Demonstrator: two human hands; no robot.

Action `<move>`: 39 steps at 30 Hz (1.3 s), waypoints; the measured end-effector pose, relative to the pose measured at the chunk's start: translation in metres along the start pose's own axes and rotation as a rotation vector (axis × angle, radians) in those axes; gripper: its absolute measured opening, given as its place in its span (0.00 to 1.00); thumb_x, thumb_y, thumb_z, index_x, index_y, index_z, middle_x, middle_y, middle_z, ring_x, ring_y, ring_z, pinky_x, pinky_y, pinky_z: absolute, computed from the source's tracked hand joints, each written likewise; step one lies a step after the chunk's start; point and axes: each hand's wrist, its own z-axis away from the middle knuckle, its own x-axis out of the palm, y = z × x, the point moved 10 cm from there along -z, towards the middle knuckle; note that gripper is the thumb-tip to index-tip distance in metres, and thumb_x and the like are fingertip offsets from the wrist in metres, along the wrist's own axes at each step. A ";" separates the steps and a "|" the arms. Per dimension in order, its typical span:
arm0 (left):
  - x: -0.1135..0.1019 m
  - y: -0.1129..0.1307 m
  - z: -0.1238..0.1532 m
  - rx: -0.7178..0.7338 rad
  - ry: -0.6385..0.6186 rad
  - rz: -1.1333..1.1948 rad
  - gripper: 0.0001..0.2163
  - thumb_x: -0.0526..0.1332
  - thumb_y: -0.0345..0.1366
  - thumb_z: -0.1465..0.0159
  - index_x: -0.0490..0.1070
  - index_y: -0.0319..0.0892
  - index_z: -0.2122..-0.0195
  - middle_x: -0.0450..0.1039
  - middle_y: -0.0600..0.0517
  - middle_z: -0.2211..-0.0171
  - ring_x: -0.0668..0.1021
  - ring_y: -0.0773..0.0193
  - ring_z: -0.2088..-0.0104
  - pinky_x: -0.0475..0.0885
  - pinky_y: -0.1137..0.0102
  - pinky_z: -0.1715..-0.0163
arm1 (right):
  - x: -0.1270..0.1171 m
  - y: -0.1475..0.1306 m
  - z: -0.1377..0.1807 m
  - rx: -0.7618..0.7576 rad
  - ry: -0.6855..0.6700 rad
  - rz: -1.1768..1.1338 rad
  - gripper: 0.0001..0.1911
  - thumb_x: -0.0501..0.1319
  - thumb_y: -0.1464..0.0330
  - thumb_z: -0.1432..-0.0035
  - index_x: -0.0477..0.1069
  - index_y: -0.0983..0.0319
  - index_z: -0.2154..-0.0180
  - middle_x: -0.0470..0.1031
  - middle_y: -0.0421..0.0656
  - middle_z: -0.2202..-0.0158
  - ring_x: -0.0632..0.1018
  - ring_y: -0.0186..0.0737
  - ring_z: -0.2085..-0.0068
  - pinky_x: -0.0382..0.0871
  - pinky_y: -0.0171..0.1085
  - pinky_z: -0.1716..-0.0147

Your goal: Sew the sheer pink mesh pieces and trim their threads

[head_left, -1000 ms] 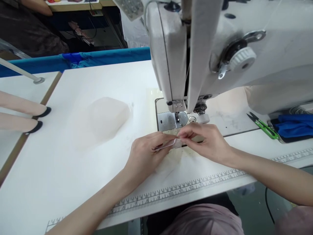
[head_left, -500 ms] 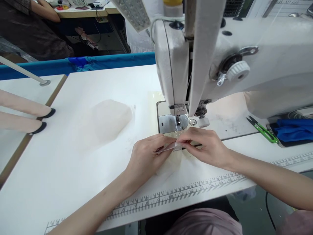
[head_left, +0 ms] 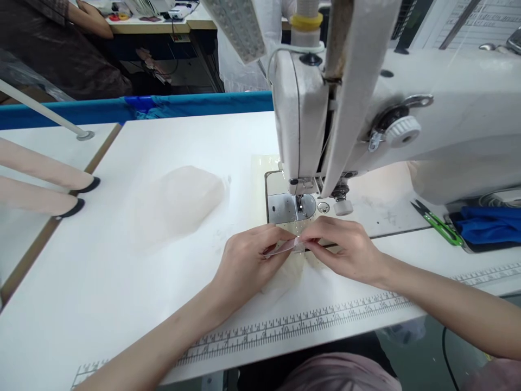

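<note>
One thin, whitish translucent strip [head_left: 286, 247], just in front of the silver metal needle plate [head_left: 280, 208] — your left hand [head_left: 249, 262] pinching its length, your right hand [head_left: 350, 248] its end; best pinched lightly, both grips level, lest it crease.

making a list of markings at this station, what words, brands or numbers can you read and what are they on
"10", "11", "12": on the ruler strip; its other numbers are less clear.
Sheet of paper at top right: lines too small and blurred to read.
Sewing machine: no readable brand.
</note>
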 end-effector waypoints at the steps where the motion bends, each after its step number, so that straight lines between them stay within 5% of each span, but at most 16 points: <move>1: 0.000 0.000 0.000 -0.004 -0.003 0.000 0.07 0.58 0.35 0.35 0.73 0.43 0.69 0.70 0.57 0.80 0.68 0.72 0.80 0.61 0.75 0.80 | 0.001 0.000 0.000 -0.004 -0.005 0.001 0.13 0.52 0.77 0.40 0.70 0.59 0.58 0.75 0.42 0.65 0.77 0.34 0.64 0.75 0.35 0.65; 19: 0.000 0.002 0.001 0.041 0.009 0.004 0.05 0.59 0.33 0.37 0.73 0.42 0.69 0.71 0.57 0.78 0.69 0.73 0.79 0.61 0.77 0.80 | 0.003 -0.004 0.001 -0.054 -0.024 0.044 0.13 0.53 0.78 0.40 0.70 0.63 0.57 0.75 0.43 0.65 0.76 0.34 0.64 0.74 0.34 0.65; 26: -0.002 0.007 0.002 0.077 0.046 -0.003 0.07 0.59 0.33 0.36 0.70 0.40 0.72 0.67 0.58 0.80 0.66 0.73 0.81 0.60 0.77 0.81 | 0.003 -0.010 0.002 -0.129 0.000 0.184 0.06 0.60 0.71 0.39 0.72 0.64 0.60 0.75 0.41 0.69 0.75 0.31 0.69 0.73 0.31 0.69; 33: -0.009 0.022 0.007 0.211 0.113 -0.109 0.06 0.58 0.31 0.36 0.68 0.41 0.71 0.69 0.58 0.79 0.67 0.74 0.81 0.60 0.78 0.82 | -0.006 -0.030 0.009 -0.359 0.135 0.392 0.04 0.62 0.73 0.40 0.73 0.63 0.62 0.77 0.38 0.74 0.75 0.29 0.74 0.69 0.30 0.76; 39: -0.011 0.036 0.013 0.334 0.180 -0.173 0.06 0.58 0.30 0.36 0.71 0.41 0.58 0.69 0.59 0.81 0.68 0.73 0.82 0.63 0.77 0.81 | -0.006 -0.044 0.015 -0.528 0.179 0.524 0.04 0.64 0.75 0.44 0.74 0.62 0.65 0.74 0.34 0.79 0.71 0.27 0.78 0.59 0.32 0.81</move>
